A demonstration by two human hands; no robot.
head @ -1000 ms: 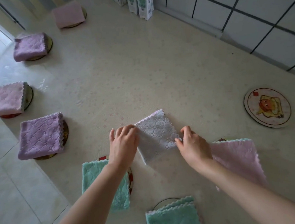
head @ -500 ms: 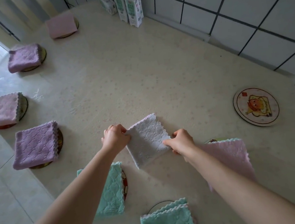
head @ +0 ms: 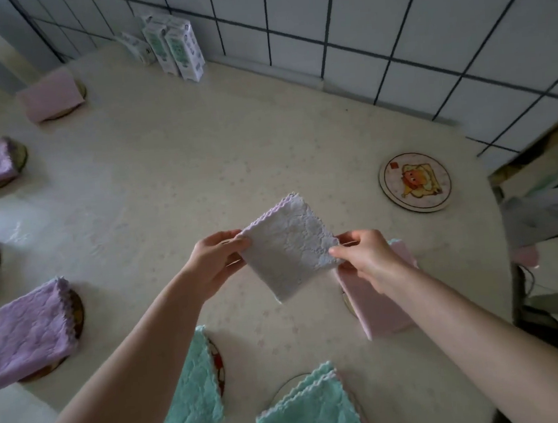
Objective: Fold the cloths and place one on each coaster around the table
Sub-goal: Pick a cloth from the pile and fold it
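Three cartons (head: 175, 46) upright against tiled wall (head: 389, 23); papers (head: 548, 218) at right edge.

Folded cloth (head: 289, 247) held above table (head: 198, 157), left hand (head: 216, 262) at its left corner, right hand (head: 364, 257) at its right. Bare coaster (head: 415, 182) behind-right of it. Cartons (head: 173, 45) at far edge against tiled wall (head: 388, 16). Cloth-topped coasters along left and near edges
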